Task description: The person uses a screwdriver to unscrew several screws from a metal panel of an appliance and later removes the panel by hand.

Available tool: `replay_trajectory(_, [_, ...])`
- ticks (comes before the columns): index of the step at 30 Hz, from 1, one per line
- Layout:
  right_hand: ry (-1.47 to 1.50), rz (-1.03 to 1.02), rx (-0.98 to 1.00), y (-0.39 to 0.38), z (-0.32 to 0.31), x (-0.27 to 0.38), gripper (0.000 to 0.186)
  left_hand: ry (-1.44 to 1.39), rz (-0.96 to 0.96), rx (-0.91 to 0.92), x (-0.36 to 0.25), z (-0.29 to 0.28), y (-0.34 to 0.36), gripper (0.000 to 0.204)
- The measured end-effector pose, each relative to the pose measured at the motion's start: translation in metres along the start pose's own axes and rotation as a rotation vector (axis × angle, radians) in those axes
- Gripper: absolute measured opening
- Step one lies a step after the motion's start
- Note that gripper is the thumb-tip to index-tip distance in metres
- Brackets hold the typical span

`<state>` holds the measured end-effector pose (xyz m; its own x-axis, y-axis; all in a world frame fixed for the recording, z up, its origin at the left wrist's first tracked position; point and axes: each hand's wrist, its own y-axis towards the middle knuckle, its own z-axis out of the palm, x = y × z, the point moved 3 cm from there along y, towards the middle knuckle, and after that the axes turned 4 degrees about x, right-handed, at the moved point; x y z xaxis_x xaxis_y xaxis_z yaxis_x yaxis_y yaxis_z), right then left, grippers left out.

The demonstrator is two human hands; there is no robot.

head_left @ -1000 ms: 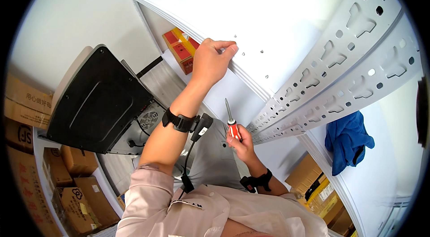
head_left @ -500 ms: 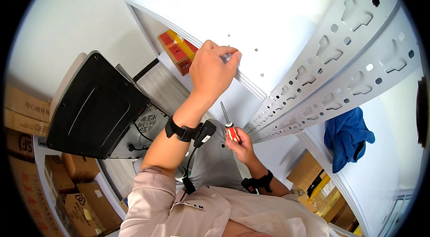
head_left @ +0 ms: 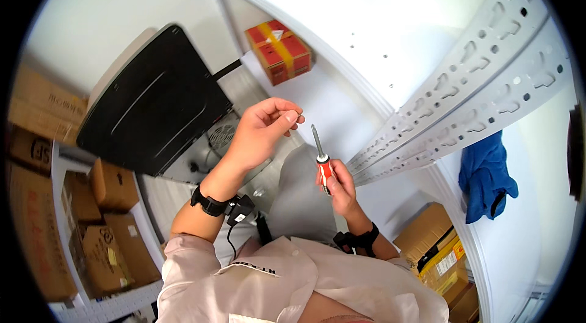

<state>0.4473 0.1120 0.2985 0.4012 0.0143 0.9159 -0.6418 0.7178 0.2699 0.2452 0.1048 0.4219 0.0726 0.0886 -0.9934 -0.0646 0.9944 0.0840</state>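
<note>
1. Right hand (head_left: 339,184) clenched round the red handle of a screwdriver (head_left: 321,161); shaft upright, tip pointing up and slightly left, free of any surface.
2. Just left of that grip, across a small gap: left hand (head_left: 259,130), raised a little higher, thumb and forefinger pinched together at the tips (head_left: 293,118). Something very small possibly pinched there; too small to tell what. Remaining fingers curled loosely.
3. Below each grip: a black band on the left wrist (head_left: 209,204) with a small black unit and cable hanging off it; a second black band on the right wrist (head_left: 359,241).
4. Nearer than both hands, at the lower edge: pale pink shirt (head_left: 287,286), forearms rising out of it.
5. Just right of the screwdriver grip: two white perforated steel uprights (head_left: 470,97), slotted, running diagonally up and away.
6. Above and beyond the hands: white shelf panel (head_left: 390,30) with a few small holes.
7. Left of the left hand, a little farther: black flat-topped appliance (head_left: 149,103) tilted, with a vent grille at its near corner.
8. Beyond the left hand, up and away: red carton with yellow tape (head_left: 279,51) lying on a white surface.
9. Well right of the grip: blue cloth (head_left: 485,173) hanging against the white wall.
10. Below right: brown cartons (head_left: 430,240) stacked low.
11. Far left: more brown cartons (head_left: 104,225) on a white rack.
</note>
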Motion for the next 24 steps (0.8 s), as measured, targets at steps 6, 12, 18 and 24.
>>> replay_trajectory(6, [-0.205,-0.061,0.159,0.001,0.057,0.005,0.031,-0.267,0.035,-0.145,0.001,-0.025,-0.087,0.017])
replay_trajectory(12, [-0.27,-0.083,0.273,-0.003,0.098,0.003,0.027,-0.486,0.125,-0.196,0.011,-0.049,-0.152,0.019])
replay_trajectory(18, [-0.258,0.033,0.366,-0.009,0.124,0.003,0.025,-0.436,0.181,-0.338,0.013,-0.063,-0.193,0.02])
replay_trajectory(24, [-0.314,0.041,0.378,-0.013,0.136,0.006,0.023,-0.5,0.19,-0.36,0.021,-0.069,-0.21,0.021])
